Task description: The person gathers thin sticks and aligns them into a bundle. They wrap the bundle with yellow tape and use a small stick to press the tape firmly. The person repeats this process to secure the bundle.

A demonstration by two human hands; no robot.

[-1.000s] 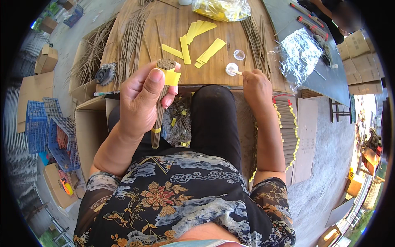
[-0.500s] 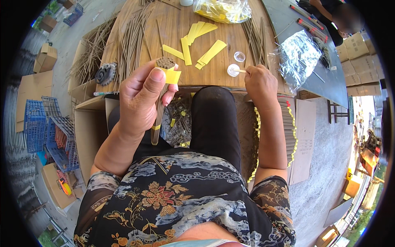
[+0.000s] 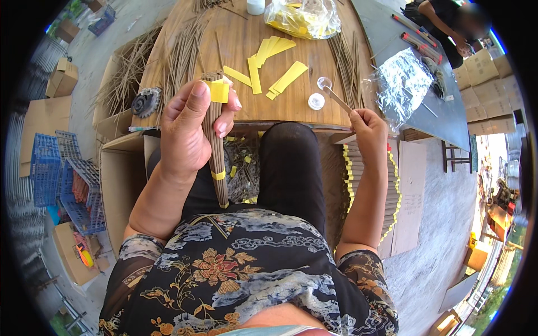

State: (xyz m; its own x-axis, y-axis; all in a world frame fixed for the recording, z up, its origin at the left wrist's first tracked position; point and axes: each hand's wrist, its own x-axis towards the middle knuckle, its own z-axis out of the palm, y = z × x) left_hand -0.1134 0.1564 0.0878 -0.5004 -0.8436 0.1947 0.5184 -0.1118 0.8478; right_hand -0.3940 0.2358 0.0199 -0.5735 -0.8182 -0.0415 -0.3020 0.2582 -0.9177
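My left hand (image 3: 188,126) is closed round a bundle of brown incense sticks (image 3: 216,137), held upright and slightly tilted above my lap. A yellow paper strip (image 3: 218,92) wraps the bundle near its top, its loose end sticking out to the right. Lower down, a narrow yellow band (image 3: 218,175) circles the same sticks. My right hand (image 3: 370,130) pinches a thin flat wooden stick (image 3: 338,102), whose far tip is by a small clear round lid (image 3: 324,83). Beside that tip stands a small white pot (image 3: 316,101). Loose yellow paper strips (image 3: 288,79) lie on the table between the hands.
Loose brown sticks (image 3: 182,61) lie on the wooden table (image 3: 235,45), left and right. A bag of yellow strips (image 3: 302,19) sits at the back. Banded bundles (image 3: 372,185) fill a container below my right arm. A cardboard box (image 3: 120,185) stands left; another person (image 3: 443,28) is far right.
My right hand has drawn back toward me and right, and the wooden stick's tip has left the white pot for the clear lid. My left hand has tilted the bundle, its lower end shifting right.
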